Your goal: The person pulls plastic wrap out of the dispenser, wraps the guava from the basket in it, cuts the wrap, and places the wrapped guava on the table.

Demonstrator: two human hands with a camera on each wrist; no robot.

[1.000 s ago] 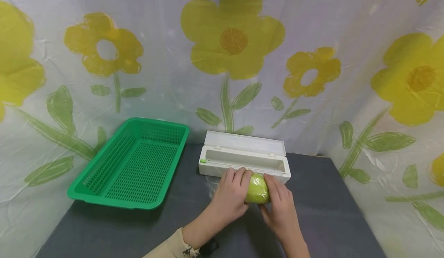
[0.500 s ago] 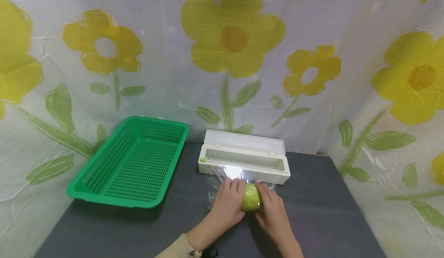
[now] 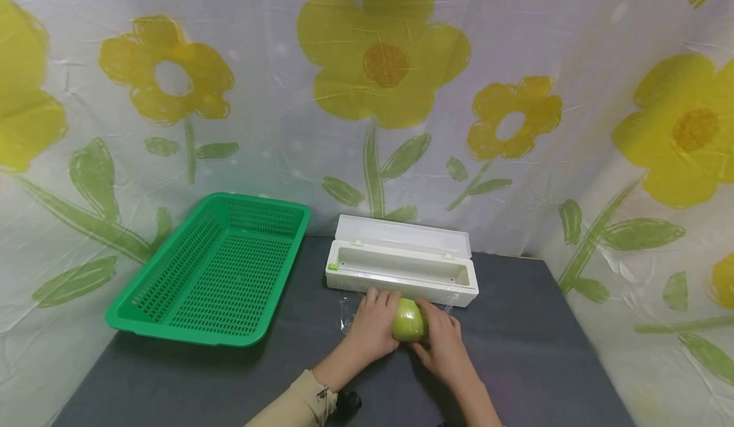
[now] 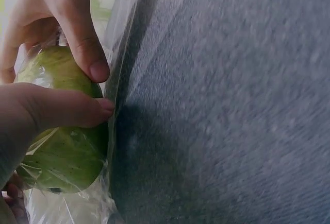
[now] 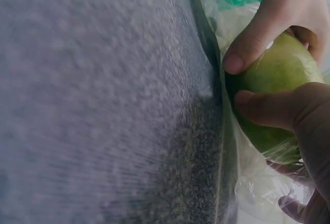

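Note:
A green fruit wrapped in clear cling film lies between both hands in front of the white box. My left hand grips its left side, and its thumb presses along the near face in the left wrist view. From the other side my right hand holds it, thumb on the skin of film. Both thumb tips sit low on the fruit, close over the dark tabletop. Loose film shows left of the left hand, and crumpled film bunches around the fruit's ends in both wrist views.
Behind the hands stands a long white film dispenser box, its lid raised and a green slider at its left end. A green perforated basket occupies the left. A flower-printed curtain borders the table.
Both hands have drawn the fruit slightly left and toward the person, away from the box. The fruit has turned between the fingers, and the bright glare on the film before the box is gone.

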